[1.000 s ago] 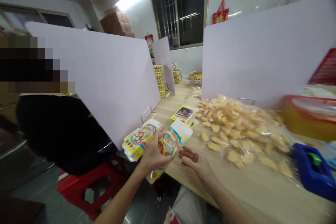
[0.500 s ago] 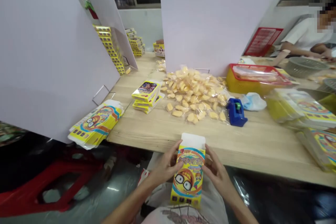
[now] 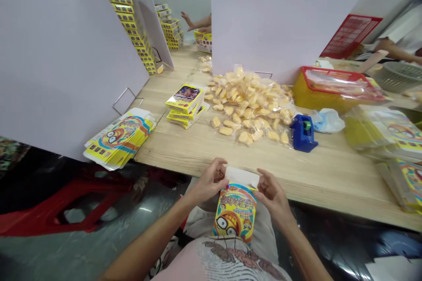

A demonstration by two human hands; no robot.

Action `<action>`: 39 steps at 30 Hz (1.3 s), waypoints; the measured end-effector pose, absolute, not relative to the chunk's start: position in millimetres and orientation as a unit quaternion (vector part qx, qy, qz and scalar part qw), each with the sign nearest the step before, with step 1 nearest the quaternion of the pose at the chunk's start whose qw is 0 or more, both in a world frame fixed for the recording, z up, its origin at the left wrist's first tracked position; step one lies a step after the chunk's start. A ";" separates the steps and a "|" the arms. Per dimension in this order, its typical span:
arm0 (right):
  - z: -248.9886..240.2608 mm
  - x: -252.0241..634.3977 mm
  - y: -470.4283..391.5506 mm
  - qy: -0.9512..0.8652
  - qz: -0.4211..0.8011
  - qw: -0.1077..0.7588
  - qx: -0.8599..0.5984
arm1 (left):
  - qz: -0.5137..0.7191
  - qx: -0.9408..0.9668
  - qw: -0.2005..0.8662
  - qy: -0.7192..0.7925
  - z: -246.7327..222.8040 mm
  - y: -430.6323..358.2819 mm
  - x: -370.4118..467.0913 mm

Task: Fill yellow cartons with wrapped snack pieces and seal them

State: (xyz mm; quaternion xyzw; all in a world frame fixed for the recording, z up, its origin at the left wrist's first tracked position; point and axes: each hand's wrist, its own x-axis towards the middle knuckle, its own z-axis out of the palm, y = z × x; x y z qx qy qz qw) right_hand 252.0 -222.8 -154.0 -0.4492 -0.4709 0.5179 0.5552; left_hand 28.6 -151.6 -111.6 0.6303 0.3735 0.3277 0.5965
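Observation:
A yellow cardboard box [image 3: 236,210] with a cartoon face in glasses rests upright against my lap, its white top flap [image 3: 242,177] raised. My left hand [image 3: 213,181] grips the upper left corner, thumb on the front by the flap. At the upper right edge is my right hand [image 3: 271,191], fingers curled round the corner of the flap. Beyond the box, on the wooden table [image 3: 198,153], lies a heap of small yellow pieces in clear wrappers [image 3: 247,101]. A blue tape dispenser [image 3: 303,134] stands to the right of the heap.
Flat boxes [image 3: 120,138] lie at the table's left edge, with a few filled-looking boxes [image 3: 186,99] nearby. White partitions [image 3: 280,17] stand behind. At right are a yellow-red basket [image 3: 332,92] and more boxes [image 3: 389,131]. A red stool [image 3: 99,202] is below. Another person's hand [image 3: 187,21] shows at the back.
My hands have shifted up to the box's top corners, by the flap. The box sits lower against my body. Another person's hand has appeared behind the partition. My view has tilted down.

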 end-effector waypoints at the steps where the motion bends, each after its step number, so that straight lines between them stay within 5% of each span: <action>1: -154.1 253.5 -222.5 -0.485 0.522 0.540 -0.447 | 0.310 0.638 0.607 0.358 -109.4 -150.3 27.6; 16: -136.9 256.4 -228.4 -0.553 0.465 0.476 -0.502 | 0.243 0.764 0.464 0.377 -93.5 -153.4 29.5; 24: -117.7 256.1 -214.7 -0.561 0.426 0.455 -0.544 | 0.226 0.624 0.654 0.363 -81.5 -135.8 37.5; 39: -131.6 236.3 -240.1 -0.503 0.430 0.548 -0.512 | 0.261 0.708 0.552 0.355 -107.0 -152.4 33.5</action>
